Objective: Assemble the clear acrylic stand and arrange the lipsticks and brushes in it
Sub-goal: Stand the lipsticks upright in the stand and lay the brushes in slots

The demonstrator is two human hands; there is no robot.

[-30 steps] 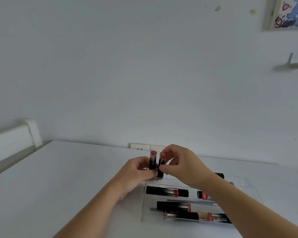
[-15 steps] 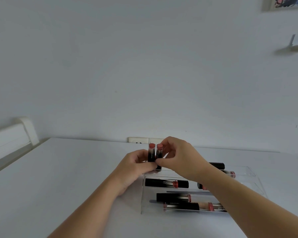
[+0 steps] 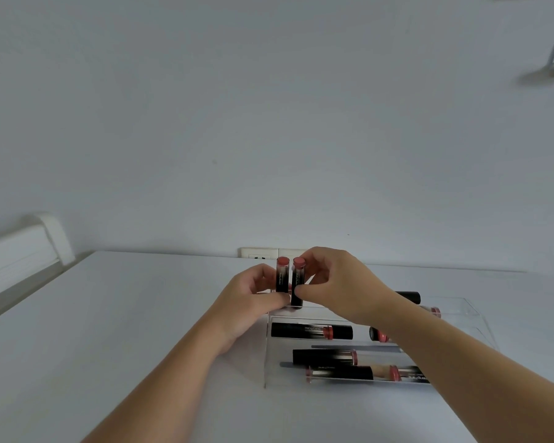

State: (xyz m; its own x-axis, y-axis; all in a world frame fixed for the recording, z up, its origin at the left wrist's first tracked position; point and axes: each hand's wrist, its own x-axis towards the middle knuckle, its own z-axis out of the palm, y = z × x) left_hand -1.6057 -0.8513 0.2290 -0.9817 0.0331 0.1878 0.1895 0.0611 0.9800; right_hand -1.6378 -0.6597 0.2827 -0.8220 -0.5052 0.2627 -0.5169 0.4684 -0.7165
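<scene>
The stand sits assembled on the counter, with several lipsticks lying in its tiers below the right hand. That hand pinches one upright lipstick; the left hand grips another just beside it, both at the stand's top rear. These two remain to be seated; brushes seem unplaced, though thin grey strips may be some

A white table is spreading across the lower part of the view, its far edge meeting the wall. A clear acrylic stand is sitting directly on it, right of centre and toward the near side, with lipsticks lying on their sides across its stepped tiers. The stand's left wall is standing upright on the tabletop, and its far right corner is reaching toward the table's far edge.
</scene>
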